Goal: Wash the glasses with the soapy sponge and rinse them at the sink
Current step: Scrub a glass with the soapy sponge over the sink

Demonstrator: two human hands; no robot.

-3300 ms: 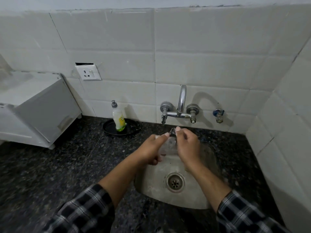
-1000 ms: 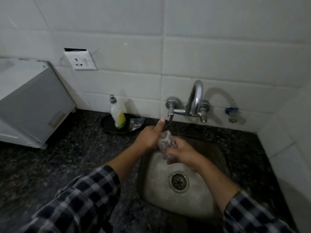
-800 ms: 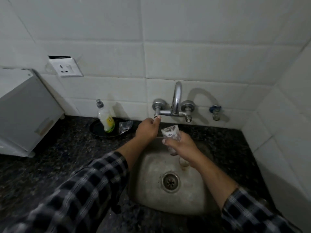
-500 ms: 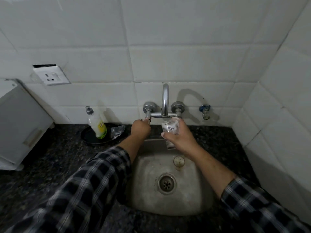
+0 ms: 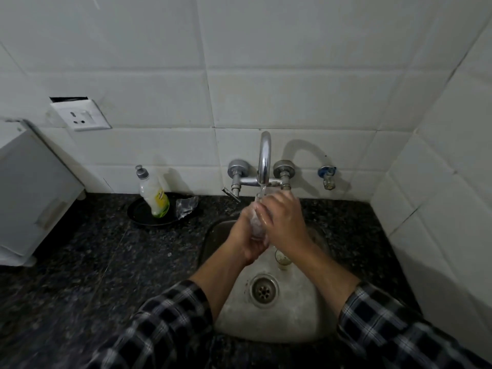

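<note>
Under the tap (image 5: 265, 158), over the sink's (image 5: 298, 326) far edge, both hands clamp one glass (image 5: 256, 224): left hand (image 5: 246, 239) below, right hand (image 5: 282, 221) above. Dark tabletop (image 5: 106, 262) lies open leftward; a second glass (image 5: 282, 258) stands in the basin.

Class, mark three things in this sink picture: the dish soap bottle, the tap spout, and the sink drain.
dish soap bottle (image 5: 155, 199): head view, on the bottle's clear body above the yellow label.
tap spout (image 5: 265, 158): head view, on the upright chrome neck.
sink drain (image 5: 264, 289): head view, on the perforated strainer's centre.
</note>
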